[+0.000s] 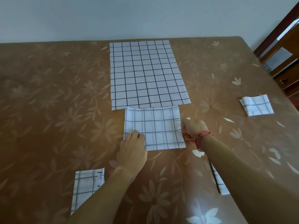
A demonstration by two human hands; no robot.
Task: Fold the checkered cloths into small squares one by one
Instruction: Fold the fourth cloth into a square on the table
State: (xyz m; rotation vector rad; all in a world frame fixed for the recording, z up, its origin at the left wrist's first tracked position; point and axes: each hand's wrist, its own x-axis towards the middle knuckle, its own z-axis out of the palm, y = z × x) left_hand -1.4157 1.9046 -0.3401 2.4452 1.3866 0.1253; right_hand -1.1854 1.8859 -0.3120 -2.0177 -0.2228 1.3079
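Observation:
A partly folded white checkered cloth (155,126) lies in the middle of the table. My left hand (133,149) rests on its near left corner, fingers curled over the edge. My right hand (193,128), with a red thread at the wrist, pinches the cloth's right edge. Behind it an unfolded checkered cloth (145,73) lies flat. Folded squares lie at the far right (256,106), at the near left (86,185), and one (220,183) partly hidden under my right forearm.
A brown flowered tablecloth (48,110) covers the table, which reaches to a pale wall at the back. Wooden furniture (281,62) stands beyond the table's right edge.

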